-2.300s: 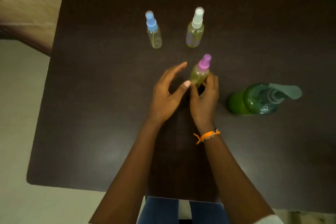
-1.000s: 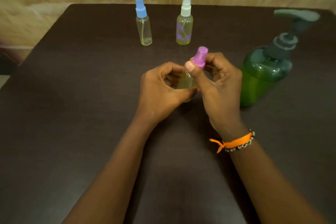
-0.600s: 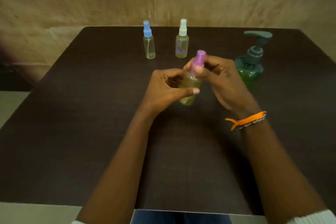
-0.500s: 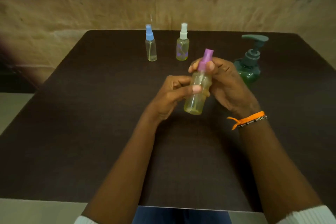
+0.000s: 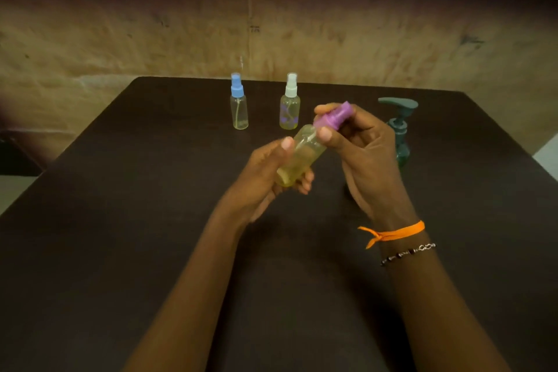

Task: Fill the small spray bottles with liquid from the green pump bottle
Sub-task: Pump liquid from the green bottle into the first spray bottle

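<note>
Purple-capped spray bottle held off the dark table, tilted, long axis running from low-left base up-right to cap. Left hand curls round the body, thumb along its side. Right hand pinches the purple cap between thumb and fingertips, likely to unscrew it. Green pump bottle stands just beyond the right-hand fingers, the nearer hand
</note>
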